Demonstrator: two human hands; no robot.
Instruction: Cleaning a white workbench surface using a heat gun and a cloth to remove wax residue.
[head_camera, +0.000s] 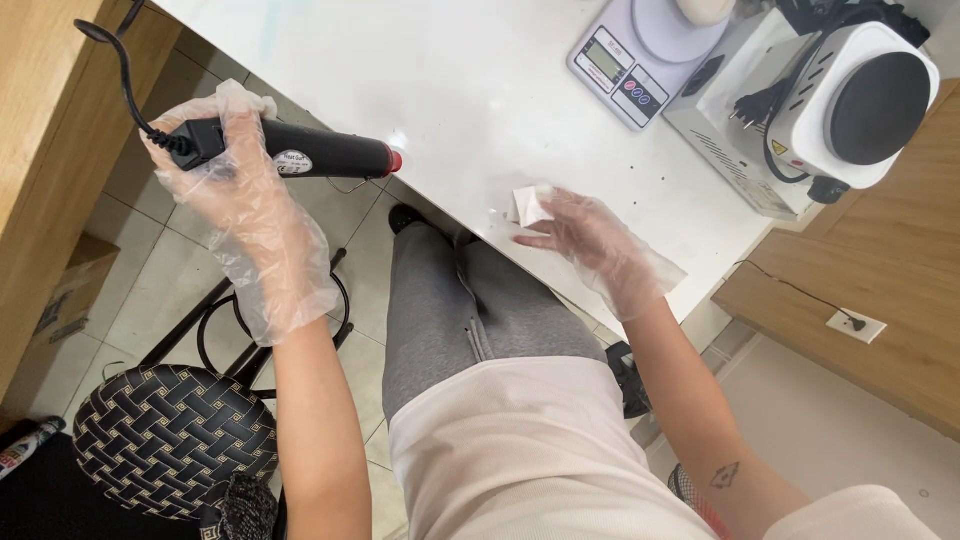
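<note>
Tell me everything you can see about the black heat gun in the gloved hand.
The heat gun is a slim black tool, seemingly plastic, with a straight barrel, a red ring at the nozzle tip and a small pale label on its side. A black cord runs from its rear, curling up over the wooden cabinet. The left hand, in a loose clear plastic glove, grips its rear end. It lies roughly level, nozzle pointing toward the white table's edge, held in the air above the tiled floor.
</note>
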